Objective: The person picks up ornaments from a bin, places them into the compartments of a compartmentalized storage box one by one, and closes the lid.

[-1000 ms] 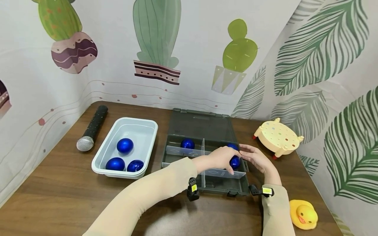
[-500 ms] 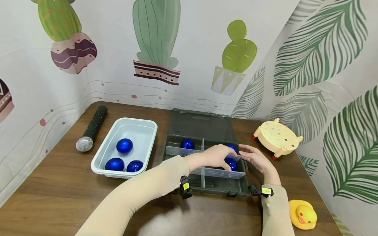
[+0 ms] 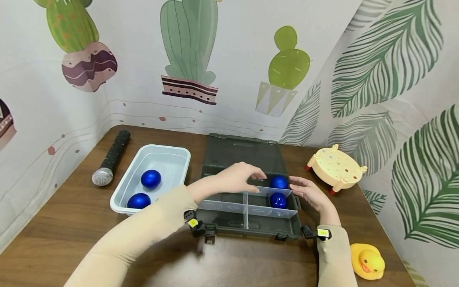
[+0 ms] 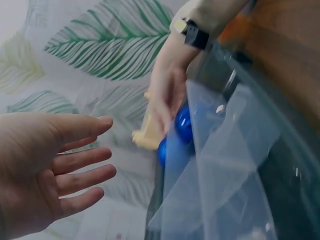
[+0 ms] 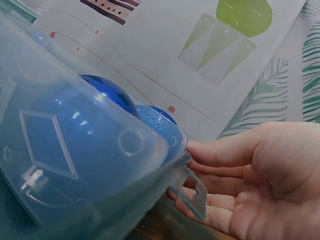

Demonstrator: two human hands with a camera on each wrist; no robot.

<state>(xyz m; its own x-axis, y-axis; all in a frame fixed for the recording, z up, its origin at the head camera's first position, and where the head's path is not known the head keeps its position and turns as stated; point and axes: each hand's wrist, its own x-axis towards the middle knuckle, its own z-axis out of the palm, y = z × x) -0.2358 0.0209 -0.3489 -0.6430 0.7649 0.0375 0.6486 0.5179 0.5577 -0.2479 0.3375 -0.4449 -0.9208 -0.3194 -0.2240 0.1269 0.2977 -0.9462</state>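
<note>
- Head view shows us the left hand (image 3: 229,180) above the grey box (image 3: 273,224), thumb and fingers parted, holding nothing.
- We see the right hand (image 3: 311,194) touching the box's right side, its fingers loosely extended.
- Two blue balls (image 3: 279,200) lie in the box's right-hand column, one in the back compartment, one in the middle.
- Left of the box, we find a white tray (image 3: 171,159) with more blue balls.

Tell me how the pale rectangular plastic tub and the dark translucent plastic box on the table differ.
The pale rectangular plastic tub is whitish; the dark translucent plastic box is smoky grey. The tub shows one undivided space, while the box has clear plastic dividers. The box has a hinged lid lying open; the tub shows none. Both hold glossy blue balls.
</note>
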